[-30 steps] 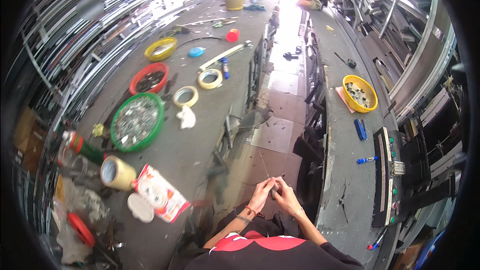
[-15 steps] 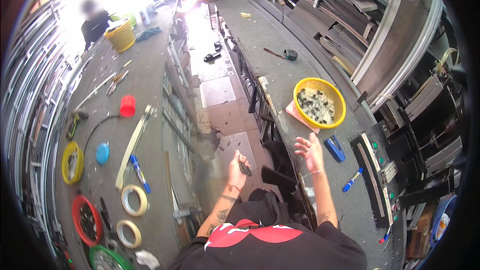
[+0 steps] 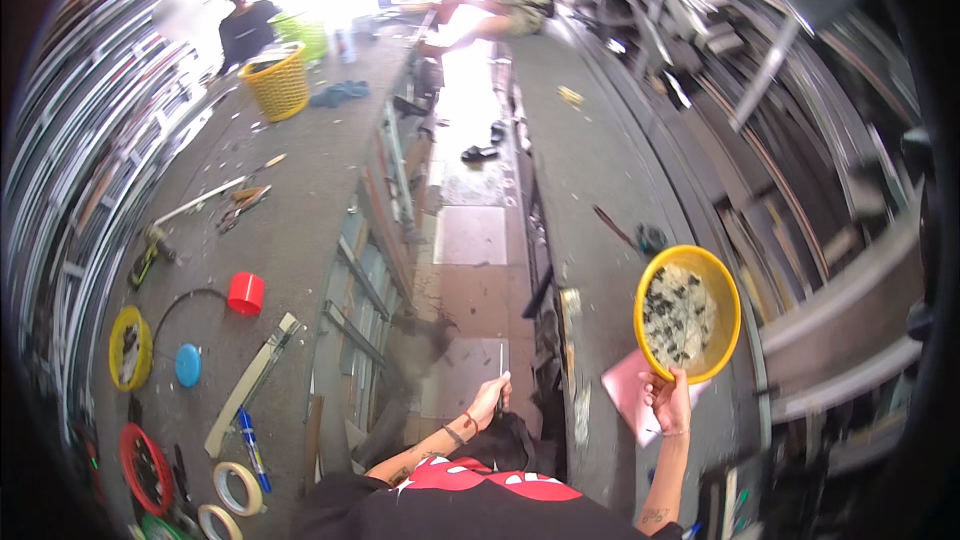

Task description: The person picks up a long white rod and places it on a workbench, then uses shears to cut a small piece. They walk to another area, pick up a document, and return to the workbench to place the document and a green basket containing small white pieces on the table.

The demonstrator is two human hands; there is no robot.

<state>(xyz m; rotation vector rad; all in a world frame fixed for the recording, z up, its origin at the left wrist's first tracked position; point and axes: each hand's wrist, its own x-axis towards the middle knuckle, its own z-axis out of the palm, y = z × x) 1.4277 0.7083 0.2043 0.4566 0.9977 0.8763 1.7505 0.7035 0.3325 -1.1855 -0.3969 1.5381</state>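
A person's right hand [image 3: 668, 402] pinches the near rim of a yellow bowl [image 3: 736, 318] holding small dark and pale pieces. The bowl is over the right-hand table [image 3: 590, 200], partly above a pink sheet [image 3: 624, 392]; whether it touches down cannot be told. The left hand [image 3: 490, 403], over the aisle between tables, has its grip closed around a thin tool [image 3: 502, 358], shaft pointing away.

Here's my left hand [image 3: 488, 405] curled into a firm grip ahead of me, its tattooed left forearm [image 3: 432, 448] slanting inward, while off to the side my right forearm [image 3: 665, 480] stretches forward, right hand [image 3: 668, 403] gripping, thumb extended, fingers bent!
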